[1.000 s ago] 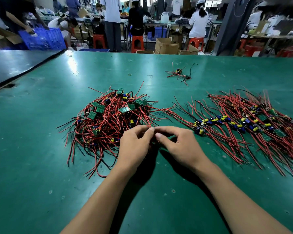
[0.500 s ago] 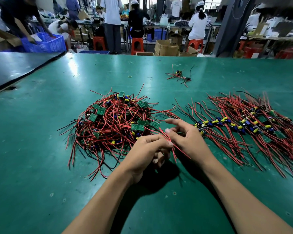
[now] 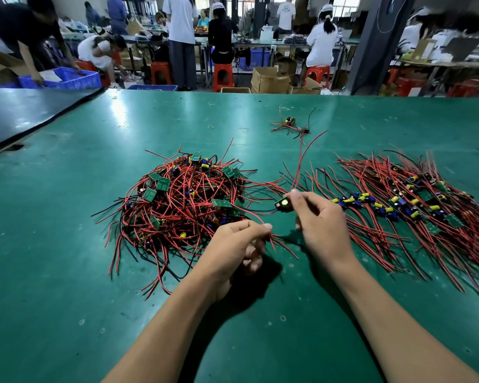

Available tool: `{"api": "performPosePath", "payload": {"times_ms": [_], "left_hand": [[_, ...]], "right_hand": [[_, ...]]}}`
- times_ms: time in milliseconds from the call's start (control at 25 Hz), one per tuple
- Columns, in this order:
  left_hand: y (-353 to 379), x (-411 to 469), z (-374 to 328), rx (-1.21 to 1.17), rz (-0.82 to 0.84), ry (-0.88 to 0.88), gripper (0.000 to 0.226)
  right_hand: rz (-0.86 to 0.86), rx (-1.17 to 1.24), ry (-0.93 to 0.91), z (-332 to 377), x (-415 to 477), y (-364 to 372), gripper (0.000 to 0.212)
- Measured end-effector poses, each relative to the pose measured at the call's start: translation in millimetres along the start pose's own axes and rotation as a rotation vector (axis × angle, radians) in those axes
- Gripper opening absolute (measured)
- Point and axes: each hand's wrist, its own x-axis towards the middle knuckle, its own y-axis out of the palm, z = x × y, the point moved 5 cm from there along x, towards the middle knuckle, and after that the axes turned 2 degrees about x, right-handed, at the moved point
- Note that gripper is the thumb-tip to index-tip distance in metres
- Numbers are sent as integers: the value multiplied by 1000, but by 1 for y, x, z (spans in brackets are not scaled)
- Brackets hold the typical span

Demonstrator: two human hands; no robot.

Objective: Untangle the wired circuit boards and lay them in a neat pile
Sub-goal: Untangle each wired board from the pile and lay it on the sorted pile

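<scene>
A tangled heap of small green circuit boards with red and black wires (image 3: 186,205) lies on the green table (image 3: 67,272), left of centre. To the right, sorted boards lie side by side in a spread row (image 3: 404,208). My right hand (image 3: 321,225) pinches one circuit board (image 3: 283,203) just above the table between the two groups; its red wires stick up and trail left. My left hand (image 3: 238,244) pinches the red wire ends near the heap's right edge.
A small separate bundle of wires with a board (image 3: 289,124) lies farther back, with a small rubber band (image 3: 210,127) to its left. A dark table (image 3: 25,111) adjoins at the left. Several people, red stools and cardboard boxes fill the background.
My right hand has pulled one board out of the heap and lifted it to the right. My left hand has stayed near the heap, holding the wire ends.
</scene>
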Motion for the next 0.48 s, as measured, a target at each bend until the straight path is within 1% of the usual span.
{"api": "performPosePath", "payload": {"times_ms": [40,120,160,200,280,320,360,400,440,480], "left_hand": [[-1,0,1,-5,-21,-1,22],[-1,0,2,-6,-35,-13,27],[-1,0,3,-9,-38,-22,28],[-1,0,3,-14,-44,-30,27],[-2,1,3,-42,-64,-36,19],[-2,2,2,-63,-74,-33,15],[-3,3,2,-79,-83,-28,13],[-4,4,3,-88,-90,-19,12],[-5,5,3,-90,-95,-10,11],[-5,5,3,-90,-94,-1,9]], "right_hand": [[-15,146,72,-1,2,-2,26],[20,467,245,-3,4,1,26],[59,530,311,-3,3,4,23],[106,529,362,-5,-1,8,18],[154,426,401,-10,-8,13,7],[149,318,369,-11,-9,12,4],[131,149,297,-11,-7,9,6],[121,-59,204,-9,-5,5,15],[149,-256,108,-7,-3,5,26],[211,-416,25,-4,-3,8,37]]}}
